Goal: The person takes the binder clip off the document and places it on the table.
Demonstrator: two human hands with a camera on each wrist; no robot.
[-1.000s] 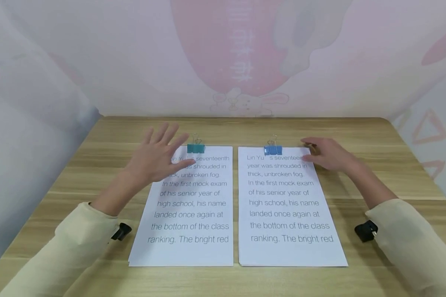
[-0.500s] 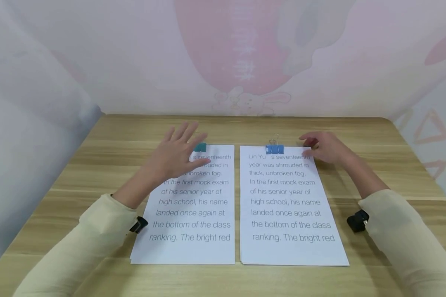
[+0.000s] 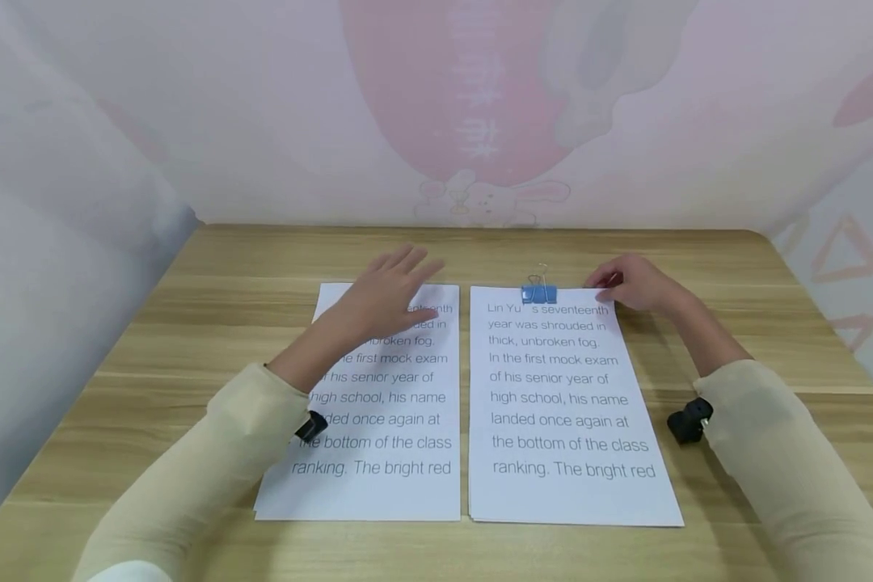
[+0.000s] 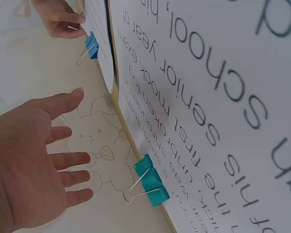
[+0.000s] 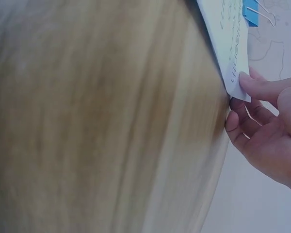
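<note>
Two stacks of printed sheets lie side by side on a wooden table (image 3: 189,323). The left stack (image 3: 378,420) carries a teal binder clip (image 4: 150,180) at its top edge, hidden in the head view behind my left hand (image 3: 400,291). That hand hovers over the stack's top with its fingers straight and spread, holding nothing; in the left wrist view the left hand (image 4: 39,165) is a short way from the clip. The right stack (image 3: 560,404) has a blue binder clip (image 3: 538,291). My right hand (image 3: 629,284) pinches that stack's top right corner (image 5: 235,80), thumb on top and fingers beneath.
A pink and white printed backdrop (image 3: 473,121) closes off the table at the back and both sides. Bare wood runs behind the stacks, left of them and right of them. The stacks reach close to the front edge of the table.
My left hand has moved right and forward over the left stack's top, and now covers the teal clip in the head view. My right hand stays at the right stack's corner.
</note>
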